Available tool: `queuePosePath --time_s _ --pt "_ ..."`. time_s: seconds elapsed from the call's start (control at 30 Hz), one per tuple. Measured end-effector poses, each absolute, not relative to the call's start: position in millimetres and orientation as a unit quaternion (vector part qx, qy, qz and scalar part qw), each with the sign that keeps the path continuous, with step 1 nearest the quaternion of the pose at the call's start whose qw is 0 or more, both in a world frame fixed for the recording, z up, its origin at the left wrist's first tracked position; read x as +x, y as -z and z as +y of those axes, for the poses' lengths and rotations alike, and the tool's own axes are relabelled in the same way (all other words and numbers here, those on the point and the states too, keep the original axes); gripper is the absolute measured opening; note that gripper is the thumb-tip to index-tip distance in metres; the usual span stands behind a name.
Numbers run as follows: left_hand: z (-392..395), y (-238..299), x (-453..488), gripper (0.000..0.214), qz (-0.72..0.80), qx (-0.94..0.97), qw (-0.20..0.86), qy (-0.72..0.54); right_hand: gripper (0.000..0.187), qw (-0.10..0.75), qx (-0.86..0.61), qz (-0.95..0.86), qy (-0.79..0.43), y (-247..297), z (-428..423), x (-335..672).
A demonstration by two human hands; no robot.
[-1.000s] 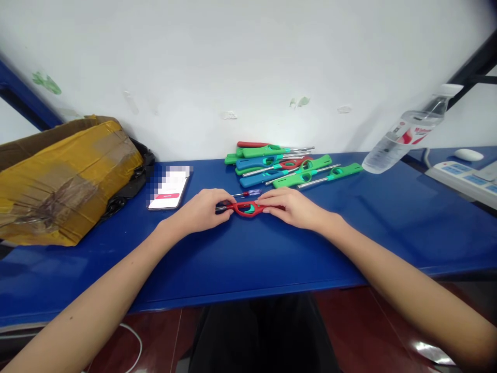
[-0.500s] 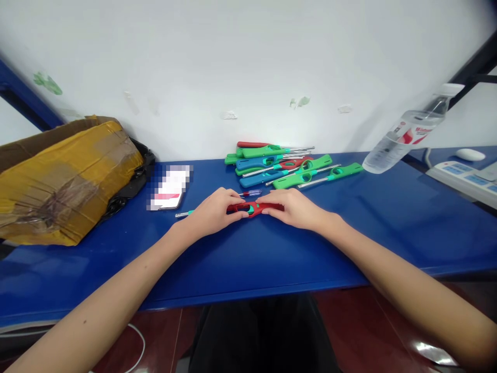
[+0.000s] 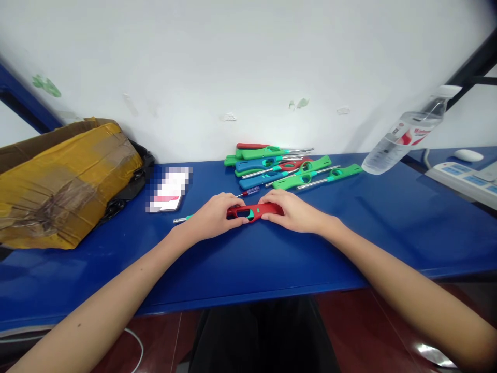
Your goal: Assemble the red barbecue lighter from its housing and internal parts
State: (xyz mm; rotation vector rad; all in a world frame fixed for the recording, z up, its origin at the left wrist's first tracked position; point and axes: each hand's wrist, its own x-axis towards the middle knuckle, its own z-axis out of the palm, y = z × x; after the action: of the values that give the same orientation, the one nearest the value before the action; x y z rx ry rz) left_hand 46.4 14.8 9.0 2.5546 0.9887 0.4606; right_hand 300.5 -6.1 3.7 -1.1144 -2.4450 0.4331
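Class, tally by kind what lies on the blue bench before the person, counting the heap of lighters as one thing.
Red lighter, apart from the heap: 1
Heap of lighters: 1
Screwdriver: 1
Phone: 1
Cardboard box: 1
Black bag: 1
Water bottle: 1
Total: 7

A blue table (image 3: 388,228) against a white wall (image 3: 233,62).

Two bare hands, left hand (image 3: 212,216) and right hand (image 3: 294,210), grip a red lighter (image 3: 254,211) on a blue table (image 3: 272,259), near a pile of lighters (image 3: 285,167).
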Motion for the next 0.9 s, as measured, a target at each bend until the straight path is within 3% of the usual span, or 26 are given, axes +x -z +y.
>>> queuePosePath --time_s 0.13,0.27,0.57,0.9 --pt "7 -12 51 0.026 0.363 0.89 0.207 -0.182 0.019 0.212 -0.418 -0.864 -0.183 -10 -13 298" --pt "3 -12 52 0.03 0.352 0.886 0.203 -0.225 0.016 0.263 -0.426 -0.84 -0.209 -12 -18 295" --pt "-4 -11 53 0.024 0.295 0.908 0.213 -0.208 0.014 0.305 -0.41 -0.848 -0.143 -5 -22 294" --pt "-6 -7 53 0.031 0.27 0.945 0.026 -0.183 0.013 0.305 -0.398 -0.856 -0.126 0 -21 294"
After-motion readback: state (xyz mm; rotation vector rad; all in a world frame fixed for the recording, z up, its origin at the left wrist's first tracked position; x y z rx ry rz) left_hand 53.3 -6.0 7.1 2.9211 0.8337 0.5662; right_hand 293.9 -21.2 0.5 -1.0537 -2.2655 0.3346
